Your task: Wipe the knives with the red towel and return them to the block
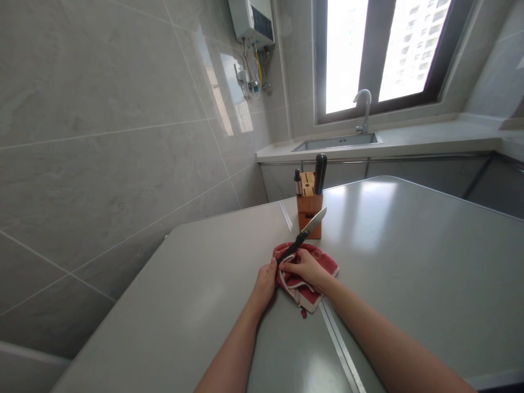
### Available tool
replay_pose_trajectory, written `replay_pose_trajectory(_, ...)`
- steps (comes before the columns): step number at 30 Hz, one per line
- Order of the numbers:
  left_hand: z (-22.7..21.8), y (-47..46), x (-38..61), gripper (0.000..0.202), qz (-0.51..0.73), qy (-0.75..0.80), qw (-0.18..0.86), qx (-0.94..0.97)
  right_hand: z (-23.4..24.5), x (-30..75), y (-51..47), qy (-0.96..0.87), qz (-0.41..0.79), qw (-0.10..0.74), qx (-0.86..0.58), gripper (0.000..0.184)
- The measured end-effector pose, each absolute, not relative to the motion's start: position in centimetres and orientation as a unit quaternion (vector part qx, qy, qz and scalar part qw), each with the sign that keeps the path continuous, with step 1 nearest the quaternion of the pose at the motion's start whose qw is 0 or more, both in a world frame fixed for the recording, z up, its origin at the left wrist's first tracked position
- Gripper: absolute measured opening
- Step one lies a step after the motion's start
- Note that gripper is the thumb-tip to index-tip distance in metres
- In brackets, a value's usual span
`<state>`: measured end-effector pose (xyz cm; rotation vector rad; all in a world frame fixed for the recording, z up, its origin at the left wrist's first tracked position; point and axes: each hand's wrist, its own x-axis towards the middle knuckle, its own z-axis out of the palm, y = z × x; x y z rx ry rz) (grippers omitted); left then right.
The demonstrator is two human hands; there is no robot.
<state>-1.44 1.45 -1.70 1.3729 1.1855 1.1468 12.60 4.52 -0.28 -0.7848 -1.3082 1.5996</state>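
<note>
A kitchen knife (314, 221) with a black handle slants up and away, its blade pointing to the far right. My left hand (265, 279) is closed round the butt end of its handle. With fingers pinched, my right hand (309, 268) grips a fold of a red cloth with pale edging (326, 261) against the handle. The cloth lies bunched on the table under the knife and both hands. Just behind the blade stands a wooden knife block (310, 205), holding black-handled tools (321, 173). A small dark red piece (303, 313) lies by the cloth's near edge.
The grey table (204, 284) has a metal seam strip (341, 346) running across it. Beyond it, a counter carries a sink (339, 143) and a faucet (365, 106) below a window. A tiled wall rises at left, with a water heater (252, 22) above.
</note>
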Motion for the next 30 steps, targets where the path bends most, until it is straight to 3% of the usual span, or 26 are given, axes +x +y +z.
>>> replay_pose_trajectory(11, -1.69, 1.38, -1.35, 0.066, 0.461, 0.498, 0.460, 0.572, -0.44, 12.49, 4.65, -0.537, 0.633, 0.452, -0.327, 0.036)
replay_pose_trajectory(30, -1.33, 1.43, -1.33, 0.050, 0.482, 0.480, 0.437, 0.588, -0.24, 12.46, 4.45, -0.491, 0.672, 0.467, -0.300, 0.034)
